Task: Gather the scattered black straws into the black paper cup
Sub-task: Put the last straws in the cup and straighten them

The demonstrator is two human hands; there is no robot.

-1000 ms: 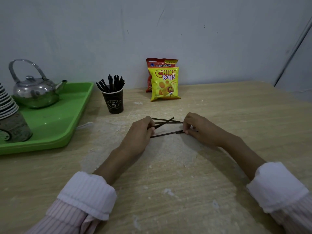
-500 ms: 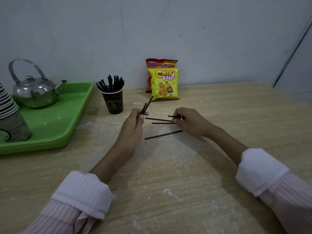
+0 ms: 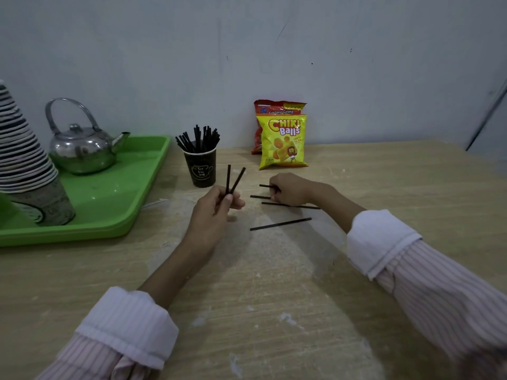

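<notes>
The left hand [image 3: 219, 204] pinches two straws [image 3: 233, 180] upright; the right hand [image 3: 290, 189] closes on another (fingers hidden): bunch them parallel before tipping into the cup [image 3: 201, 171]

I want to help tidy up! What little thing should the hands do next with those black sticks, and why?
Probably the left hand should carry its two straws to the black paper cup and drop them in. They are already lifted, pointing up, and the cup stands just beyond them. The right hand rests on the table's loose straws, of which four show.
</notes>
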